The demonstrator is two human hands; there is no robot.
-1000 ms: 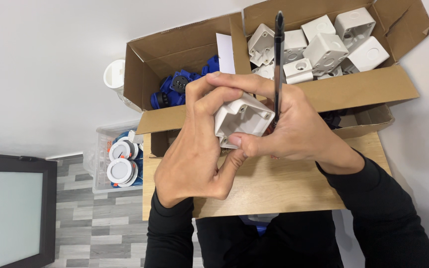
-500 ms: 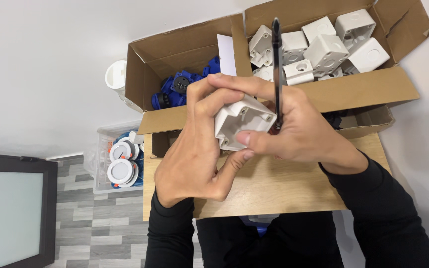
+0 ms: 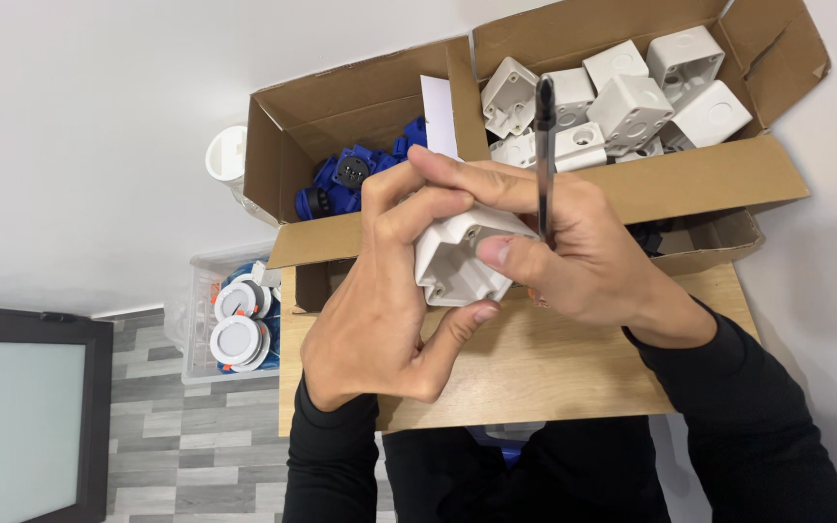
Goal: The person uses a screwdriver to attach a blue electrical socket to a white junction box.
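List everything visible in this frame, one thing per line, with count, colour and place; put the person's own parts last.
White box: one, white plastic, held by both hands above the table.
Screwdriver: one, dark handle, upright in the right hand.
Cardboard box: one, brown, open, at the far side of the table, with a divider.
White boxes: several, white, in the right compartment; exact count unclear.
Blue parts: several, blue and black, in the left compartment.
Table: one, light wood, under the hands.
Clear bin: one, on the floor at left.
Round fittings: a few, white with orange rims, inside the bin.
Left hand: one, gripping the white box.
Right hand: one, holding box and screwdriver.
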